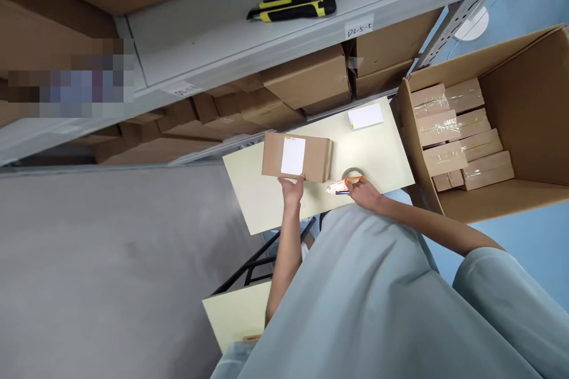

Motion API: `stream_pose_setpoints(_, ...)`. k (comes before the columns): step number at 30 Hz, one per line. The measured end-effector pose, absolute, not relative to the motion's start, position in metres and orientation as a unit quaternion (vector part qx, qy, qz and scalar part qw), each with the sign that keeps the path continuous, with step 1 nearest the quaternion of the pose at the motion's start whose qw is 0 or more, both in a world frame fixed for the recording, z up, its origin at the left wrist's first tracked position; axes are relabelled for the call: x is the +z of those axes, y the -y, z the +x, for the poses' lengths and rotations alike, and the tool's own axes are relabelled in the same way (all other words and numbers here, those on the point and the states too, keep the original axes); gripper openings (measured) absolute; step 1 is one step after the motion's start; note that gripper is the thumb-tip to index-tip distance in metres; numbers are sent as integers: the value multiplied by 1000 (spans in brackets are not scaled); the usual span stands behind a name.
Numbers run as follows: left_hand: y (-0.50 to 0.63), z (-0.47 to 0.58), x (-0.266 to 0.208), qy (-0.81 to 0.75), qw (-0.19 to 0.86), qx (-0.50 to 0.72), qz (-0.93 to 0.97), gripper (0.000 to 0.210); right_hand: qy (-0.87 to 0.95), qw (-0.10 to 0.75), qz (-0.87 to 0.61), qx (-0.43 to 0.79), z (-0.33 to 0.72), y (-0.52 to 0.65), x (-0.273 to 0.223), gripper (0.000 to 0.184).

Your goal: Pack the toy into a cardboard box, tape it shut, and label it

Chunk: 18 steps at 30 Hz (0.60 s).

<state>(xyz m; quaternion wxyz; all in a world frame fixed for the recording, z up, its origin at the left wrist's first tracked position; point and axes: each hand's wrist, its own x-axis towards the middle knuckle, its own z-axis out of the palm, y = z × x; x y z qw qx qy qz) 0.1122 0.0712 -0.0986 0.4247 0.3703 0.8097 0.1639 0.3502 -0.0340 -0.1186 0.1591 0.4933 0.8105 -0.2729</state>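
My left hand (292, 191) grips the near edge of a small brown cardboard box (272, 155), its thumb and fingers closed on the rim. A white label (293, 156) is on the box's top face. My right hand (364, 194) is on the table's near side, its fingers drawn together by an orange-edged item (354, 178); what they hold is partly hidden. Behind it lies a roll of tape (352, 172). A red-and-white printed piece (335, 187) and a dark pen-like stick (342, 192) lie left of the fingertips.
A white pad of labels (365, 116) lies at the pale table's (391, 157) back. To the right, a large open carton (528, 130) holds several taped boxes. Above the table, a metal shelf (178, 50) bears two utility knives (293, 6) and cartons.
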Motion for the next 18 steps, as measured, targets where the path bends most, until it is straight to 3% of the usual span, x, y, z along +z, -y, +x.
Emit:
stream_pose_setpoints(3, -96, 134, -90, -823, 236, 125, 502, 99, -809, 156, 492, -281, 343, 40, -120, 35)
stream_pose_setpoints(7, -133, 185, -96, -783, 166, 73, 595, 80, -803, 148, 503, -283, 345, 43, -122, 32)
stream_pose_setpoints(11, -131, 215, -105, -768, 183, 85, 608, 59, -796, 149, 517, -276, 348, 45, -123, 32)
stream_pose_setpoints(15, -111, 212, -108, -721, 266, 143, 623, 51, -804, 148, 510, -268, 350, 51, -125, 37)
stream_pose_setpoints(18, -104, 207, -111, -705, 264, 157, 639, 46, -809, 145, 510, -253, 356, 59, -126, 43)
